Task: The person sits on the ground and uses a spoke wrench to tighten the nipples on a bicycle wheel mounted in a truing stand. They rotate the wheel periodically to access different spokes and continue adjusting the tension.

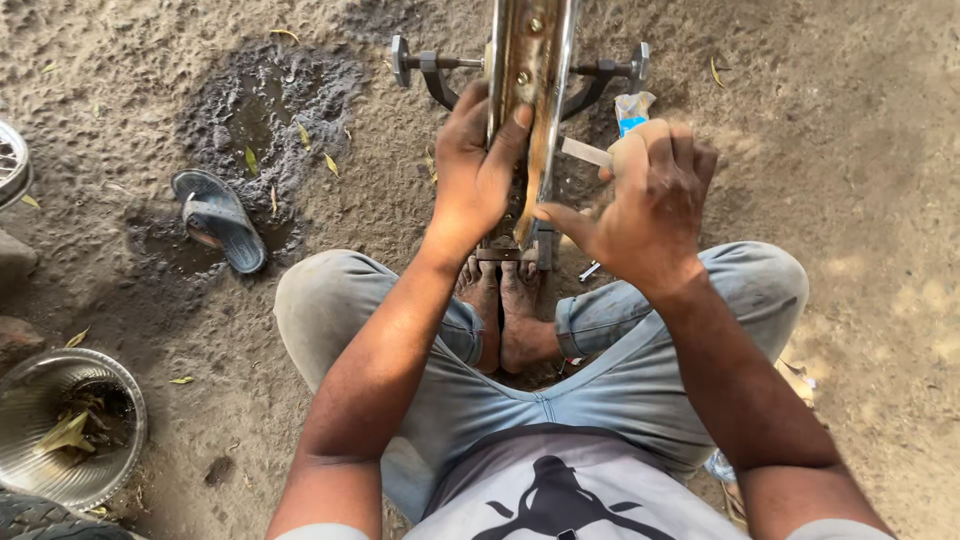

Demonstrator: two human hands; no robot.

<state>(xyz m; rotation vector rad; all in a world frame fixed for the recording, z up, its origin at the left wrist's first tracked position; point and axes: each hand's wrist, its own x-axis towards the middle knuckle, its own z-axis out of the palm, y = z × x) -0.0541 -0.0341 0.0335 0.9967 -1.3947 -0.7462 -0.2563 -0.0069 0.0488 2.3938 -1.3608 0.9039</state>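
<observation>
A long rusty metal part [530, 90] stands upright in front of me, its foot resting by my bare feet [503, 305] on the dirt. A crossbar with knobbed ends [420, 62] sticks out on both sides near its top. My left hand [475, 170] grips the left edge of this metal part, thumb over its face. My right hand [650, 195] is closed around a small flat grey piece [585, 152], whose tip points at the part's right edge. I squat with knees spread.
A grey sandal [220, 218] lies on a dark wet patch [265, 110] at the left. A metal bowl [65, 425] holding leaves sits at the lower left, beside a tyre edge [35, 515]. A blue and white wrapper [632, 108] lies behind my right hand.
</observation>
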